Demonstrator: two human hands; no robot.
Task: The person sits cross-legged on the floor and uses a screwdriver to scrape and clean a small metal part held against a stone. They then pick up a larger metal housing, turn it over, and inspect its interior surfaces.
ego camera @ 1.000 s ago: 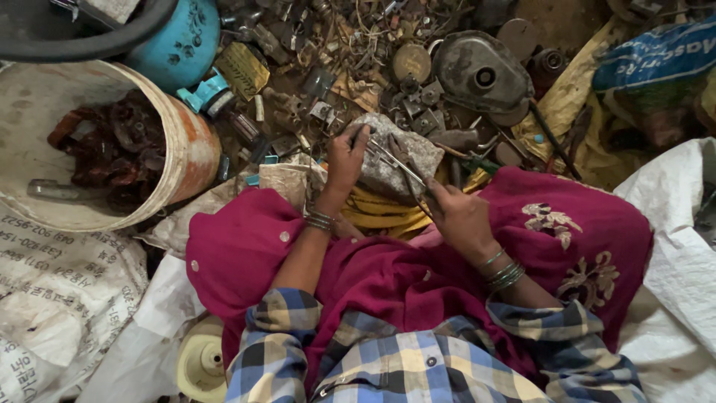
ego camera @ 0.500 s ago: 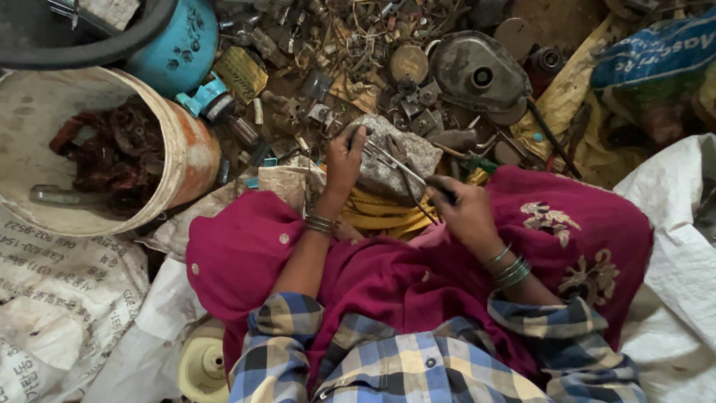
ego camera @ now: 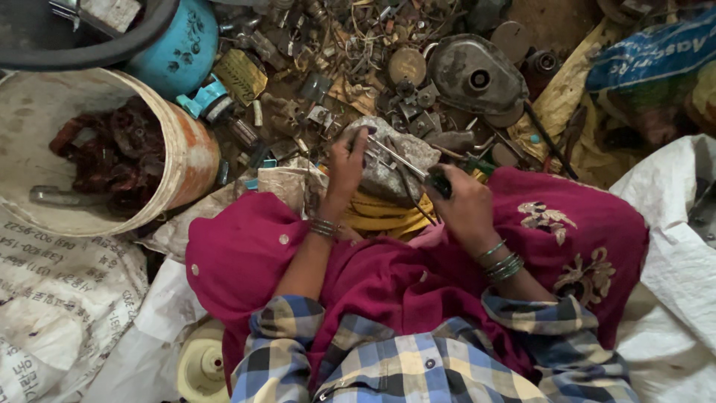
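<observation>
Little has shifted since a second ago: your left hand still pins the grey metal scrap piece lying between both hands on your lap, while your right hand, closed round a dark-handled tool, angles its shaft up-left toward your left fingers.

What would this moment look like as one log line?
left hand: steadies small metal part | right hand: grips dark-handled tool | bucket: left of scrap pile
</observation>
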